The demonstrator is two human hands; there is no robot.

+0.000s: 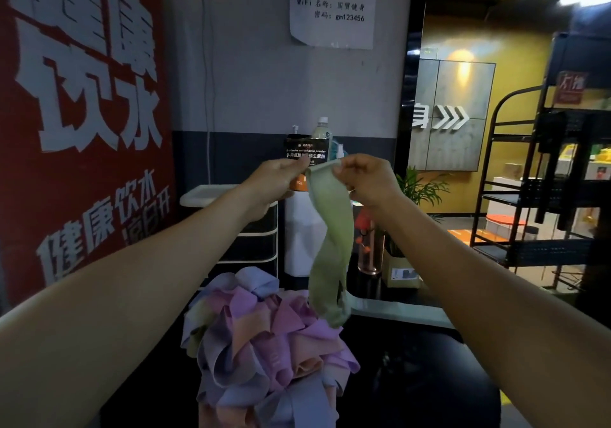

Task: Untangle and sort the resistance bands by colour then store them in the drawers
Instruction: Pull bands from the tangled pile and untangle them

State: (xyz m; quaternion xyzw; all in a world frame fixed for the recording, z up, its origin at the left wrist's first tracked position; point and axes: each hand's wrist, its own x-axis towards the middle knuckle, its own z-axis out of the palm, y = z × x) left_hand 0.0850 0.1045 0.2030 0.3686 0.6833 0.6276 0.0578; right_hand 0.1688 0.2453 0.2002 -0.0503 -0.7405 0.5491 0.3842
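A pale green, flat fabric resistance band [330,232] hangs in the air, held up at chest height in front of the grey wall. It is a wide, soft loop with a matte weave, twisted once about halfway down, so its two layers cross. Its long axis runs nearly straight up and down, the top end at the hands and the bottom end drooping onto the heap below.

The left hand [276,184] pinches the top edge of the band from the left, thumb and fingertips closed on the cloth. The right hand [365,179] has its grip clamped on the same top edge from the right, fingers curled round it. The two hands sit just beside each other.

Under them lies a tangled heap of lilac, pink, peach and grey-blue fabric bands [264,338], folded and looped over one another on the dark bench [413,371]. Behind the heap stands a white-framed drawer unit with dark drawers [258,236], near the red wall poster [82,113].
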